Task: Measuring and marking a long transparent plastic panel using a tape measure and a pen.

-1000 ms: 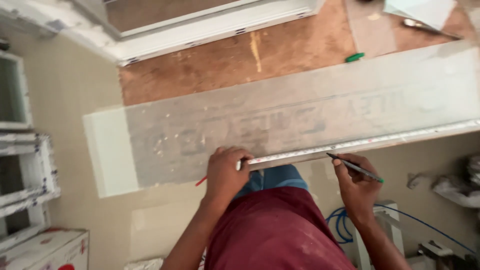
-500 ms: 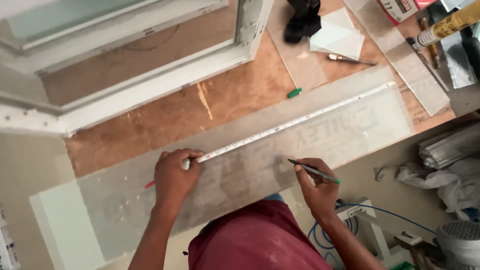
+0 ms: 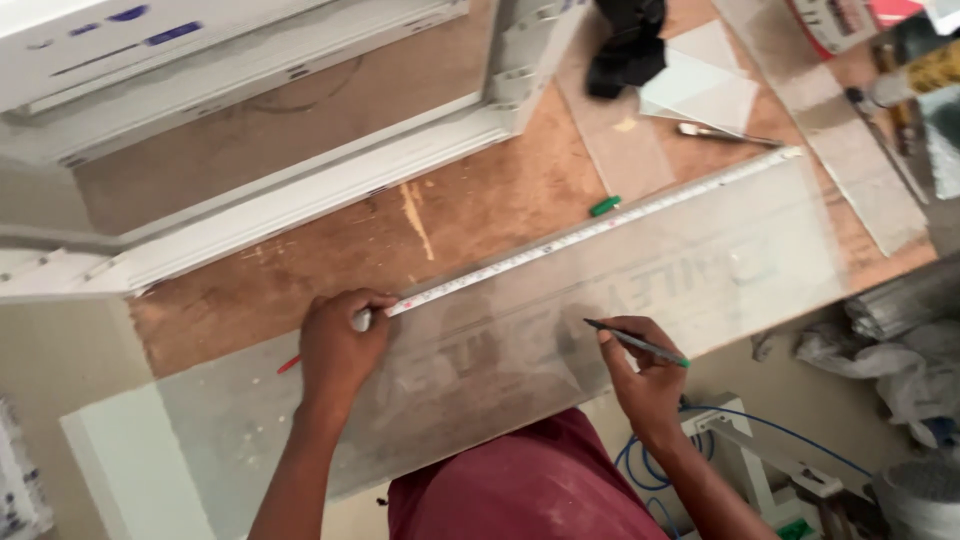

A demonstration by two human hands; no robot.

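A long dusty glass pane [image 3: 700,270] lies across a brown wooden workbench [image 3: 470,210] and overhangs its near edge. A white ruler [image 3: 590,232] lies along the pane's far edge. My left hand [image 3: 338,345] presses down the ruler's left end, where a red tip sticks out to its left. My right hand [image 3: 640,375] holds a dark pen with a green cap [image 3: 636,343], tip resting on the glass below the ruler.
A white window frame [image 3: 300,190] lies on the bench at the back left. A green pen cap [image 3: 604,206], glass offcuts [image 3: 700,90], a black cloth [image 3: 625,45] and a metal tool [image 3: 725,133] sit at the back right. Blue cable [image 3: 790,435] and white rails lie below.
The view has shifted, so the pane and ruler run diagonally. My left hand stays on the ruler's end. My right hand with the pen has come down onto the glass.
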